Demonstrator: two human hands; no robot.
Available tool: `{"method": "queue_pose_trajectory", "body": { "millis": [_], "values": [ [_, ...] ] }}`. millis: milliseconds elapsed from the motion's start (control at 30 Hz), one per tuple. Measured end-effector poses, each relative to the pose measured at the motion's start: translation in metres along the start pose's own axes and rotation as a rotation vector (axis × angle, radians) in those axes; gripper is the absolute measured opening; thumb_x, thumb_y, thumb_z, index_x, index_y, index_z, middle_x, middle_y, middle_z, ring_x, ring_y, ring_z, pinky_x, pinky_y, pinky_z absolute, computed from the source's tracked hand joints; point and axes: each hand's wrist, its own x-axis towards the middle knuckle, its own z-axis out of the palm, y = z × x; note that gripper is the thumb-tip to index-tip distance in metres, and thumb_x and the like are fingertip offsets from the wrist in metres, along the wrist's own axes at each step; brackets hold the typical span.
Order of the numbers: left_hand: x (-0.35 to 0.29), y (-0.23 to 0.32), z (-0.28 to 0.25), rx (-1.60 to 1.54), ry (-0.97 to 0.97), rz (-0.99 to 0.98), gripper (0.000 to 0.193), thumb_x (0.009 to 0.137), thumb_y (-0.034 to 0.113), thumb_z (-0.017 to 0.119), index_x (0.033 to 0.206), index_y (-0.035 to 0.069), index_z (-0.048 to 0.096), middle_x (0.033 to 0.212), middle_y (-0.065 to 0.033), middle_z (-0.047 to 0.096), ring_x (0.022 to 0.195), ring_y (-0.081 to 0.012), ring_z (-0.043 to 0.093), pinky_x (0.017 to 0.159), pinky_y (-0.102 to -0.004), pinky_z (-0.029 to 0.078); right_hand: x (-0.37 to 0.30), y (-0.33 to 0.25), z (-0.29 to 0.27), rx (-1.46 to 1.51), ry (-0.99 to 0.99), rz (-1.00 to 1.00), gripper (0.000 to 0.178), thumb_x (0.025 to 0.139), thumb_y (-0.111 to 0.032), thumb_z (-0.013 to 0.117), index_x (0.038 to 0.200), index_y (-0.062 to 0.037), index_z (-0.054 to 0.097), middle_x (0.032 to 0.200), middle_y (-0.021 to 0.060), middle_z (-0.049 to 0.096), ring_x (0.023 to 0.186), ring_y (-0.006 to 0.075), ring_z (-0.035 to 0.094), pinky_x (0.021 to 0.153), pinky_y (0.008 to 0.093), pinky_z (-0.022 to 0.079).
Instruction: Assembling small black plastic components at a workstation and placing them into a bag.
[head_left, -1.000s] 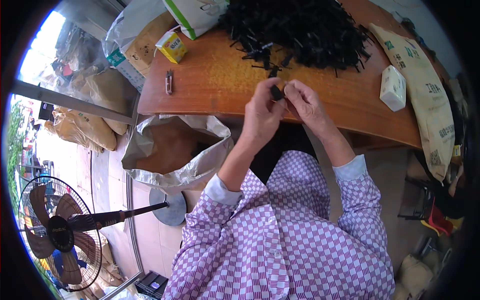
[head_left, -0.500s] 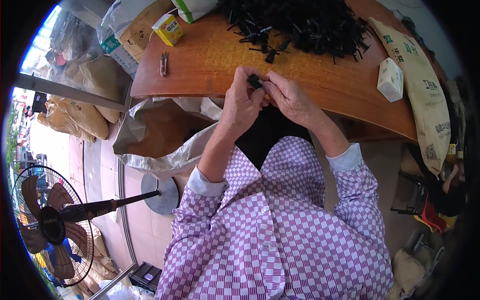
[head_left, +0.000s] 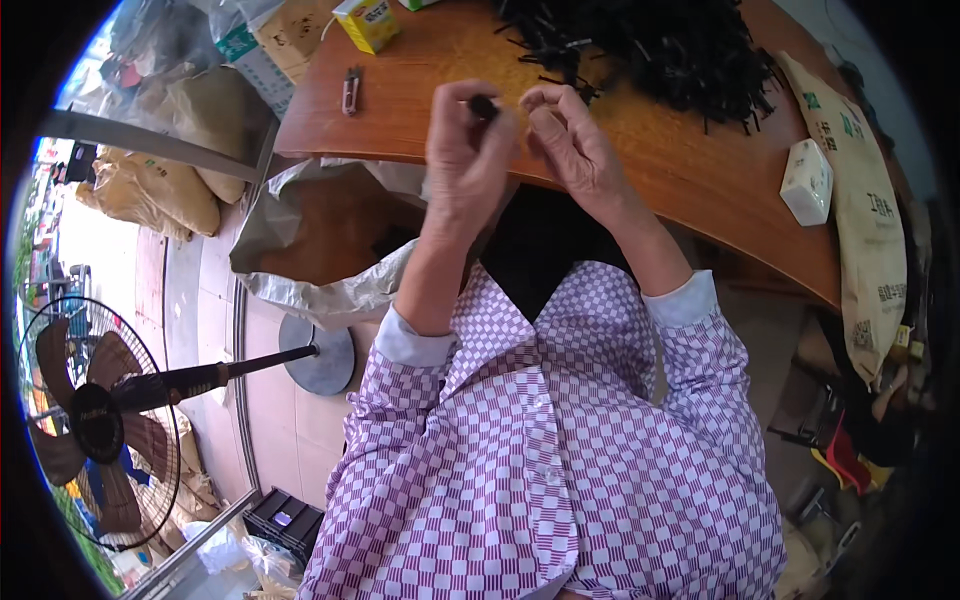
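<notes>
My left hand (head_left: 462, 160) is raised over the table's near edge, fingers closed round a small black plastic piece (head_left: 484, 107). Only the dark end of that piece shows between thumb and forefinger, and motion smears it. Beside it, a short gap away, is my right hand (head_left: 575, 145). Its fingers are loosely curled, the thumb stands apart from the forefinger, and nothing shows between them. Beyond both hands lies a big heap of thin black plastic parts (head_left: 650, 60) on the wooden table (head_left: 420, 110).
Small snips (head_left: 351, 91) and a yellow carton (head_left: 368, 25) lie at the table's left. A tissue pack (head_left: 807, 182) and a beige sack (head_left: 868, 240) are on the right. An open white sack (head_left: 330, 300) hangs below the left edge, near a standing fan (head_left: 100, 420).
My hands have come apart and moved farther forward; the black piece stayed in the left one. The whole view has shifted a little, moving the table things rightward.
</notes>
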Motion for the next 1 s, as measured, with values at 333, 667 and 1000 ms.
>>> {"method": "queue_pose_trajectory", "body": {
  "millis": [333,667,1000],
  "values": [
    [0.003,-0.005,-0.012,-0.772,-0.108,-0.586,0.039,0.095,0.010,0.049,0.134,0.007,0.043,0.093,-0.0050,0.057,0.076,-0.0095,0.053,0.063,-0.0224,0.047,0.007,0.026,-0.020,0.278,0.012,0.122,0.020,0.093,-0.026,0.057,0.102,-0.0078,0.059,0.071,-0.0039,0.058,0.047,-0.0001,0.042,0.039,0.0145,0.030],
    [0.004,-0.016,-0.008,-0.734,-0.364,-0.689,0.039,0.095,0.013,0.052,0.132,0.005,0.046,0.090,-0.0028,0.059,0.073,-0.0090,0.057,0.060,-0.0190,0.046,0.010,0.034,-0.043,0.300,-0.198,0.244,0.027,0.090,-0.029,0.061,0.102,-0.0045,0.060,0.077,-0.0051,0.057,0.058,-0.0023,0.045,0.048,0.0132,0.034],
    [-0.004,-0.032,0.008,0.167,-0.239,-0.174,0.034,0.092,-0.002,0.049,0.126,0.002,0.051,0.099,-0.0064,0.063,0.082,-0.0100,0.062,0.075,-0.0241,0.051,-0.004,0.027,-0.020,-0.020,0.095,0.128,0.035,0.097,-0.032,0.050,0.108,0.0005,0.057,0.076,-0.0025,0.055,0.066,0.0032,0.050,0.055,0.0176,0.040]
  ]
}}
